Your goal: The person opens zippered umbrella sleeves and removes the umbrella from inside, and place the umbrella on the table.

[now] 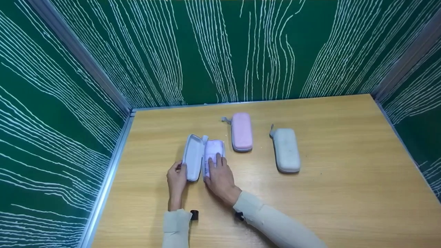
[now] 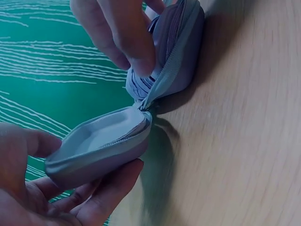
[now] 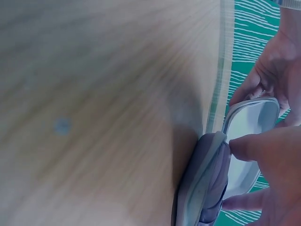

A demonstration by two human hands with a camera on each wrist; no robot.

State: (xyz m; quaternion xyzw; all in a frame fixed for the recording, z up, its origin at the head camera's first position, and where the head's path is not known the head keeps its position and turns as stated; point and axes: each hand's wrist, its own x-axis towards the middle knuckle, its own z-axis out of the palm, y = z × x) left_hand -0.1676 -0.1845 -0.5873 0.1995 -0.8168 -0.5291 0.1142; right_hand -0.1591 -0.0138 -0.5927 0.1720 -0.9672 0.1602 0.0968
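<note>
An unzipped lavender zip case [image 1: 194, 158] lies spread on the table, its pale-lined lid tilted up on the left. In its other half sits a folded purple fabric bundle [image 1: 214, 148] with layered pleats, which show in the left wrist view [image 2: 141, 87]. My left hand [image 1: 177, 179] pinches the outer side of the lid, thumb at the rim and fingers beneath. My right hand [image 1: 222, 177] rests on the bundle, its extended fingers pressing the top and its thumb at the near left edge. That hand covers the bundle's lower part.
A closed pink zip case [image 1: 242, 132] lies behind and to the right, with a grey strap. Farther right is a closed grey-green case [image 1: 287, 150]. Green walls with white lines surround the wooden table [image 1: 344, 165] at the left, back and right.
</note>
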